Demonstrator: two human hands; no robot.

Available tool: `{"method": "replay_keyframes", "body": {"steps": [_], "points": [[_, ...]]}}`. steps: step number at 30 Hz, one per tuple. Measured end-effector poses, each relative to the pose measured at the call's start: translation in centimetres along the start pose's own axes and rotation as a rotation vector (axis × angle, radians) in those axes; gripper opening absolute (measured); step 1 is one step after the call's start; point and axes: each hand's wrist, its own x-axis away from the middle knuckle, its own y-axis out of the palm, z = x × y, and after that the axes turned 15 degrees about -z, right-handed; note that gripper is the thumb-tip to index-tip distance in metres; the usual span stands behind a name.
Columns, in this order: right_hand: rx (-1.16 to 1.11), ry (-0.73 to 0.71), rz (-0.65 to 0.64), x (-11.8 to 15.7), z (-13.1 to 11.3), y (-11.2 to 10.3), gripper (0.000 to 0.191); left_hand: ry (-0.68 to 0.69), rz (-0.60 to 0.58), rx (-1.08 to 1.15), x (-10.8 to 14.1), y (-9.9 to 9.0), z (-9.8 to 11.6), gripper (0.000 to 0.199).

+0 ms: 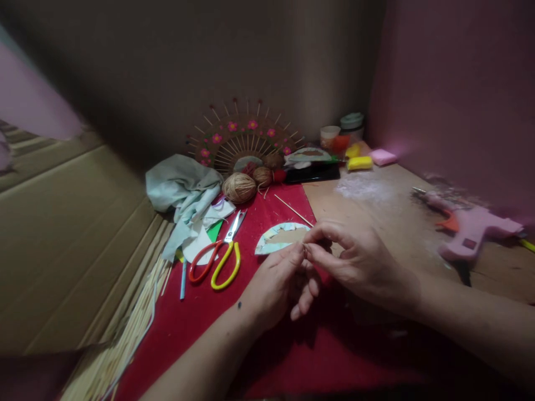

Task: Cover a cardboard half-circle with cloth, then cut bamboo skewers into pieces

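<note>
My left hand (288,278) and my right hand (355,259) meet over the red cloth (200,345). Thumb and forefinger are pinched together on each, tip against tip. Whatever lies between the fingertips is too small to make out. Just behind them is a half-round cardboard piece (288,237) edged with pale blue-green material, partly hidden by my fingers. A thin wooden stick (292,209) lies slanted beyond it, its near end by my right hand. Scissors (228,245) with one red and one yellow handle rest to the left, blades slightly apart.
Yarn balls (239,187) and a crumpled pale cloth (179,184) lie behind the scissors. A decorated stick fan (244,136) leans at the back wall. On the right lies a pink glue gun (472,223). Bundled sticks (125,328) run along the cardboard (71,245) at left.
</note>
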Motion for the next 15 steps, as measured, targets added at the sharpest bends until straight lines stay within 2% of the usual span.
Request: {"method": "replay_keyframes", "body": {"steps": [4, 11, 15], "points": [[0.034, 0.013, 0.048, 0.0, -0.2, 0.2, 0.012, -0.023, -0.024, -0.007, 0.0, -0.2, 0.4, 0.038], [0.117, -0.061, 0.119, 0.0, 0.0, 0.3, 0.012, -0.031, 0.015, -0.037, 0.2, -0.3, 1.2, 0.026], [0.073, -0.067, 0.091, 0.0, 0.2, 0.1, 0.012, -0.003, 0.024, -0.038, 0.2, -0.3, 1.1, 0.024]]}}
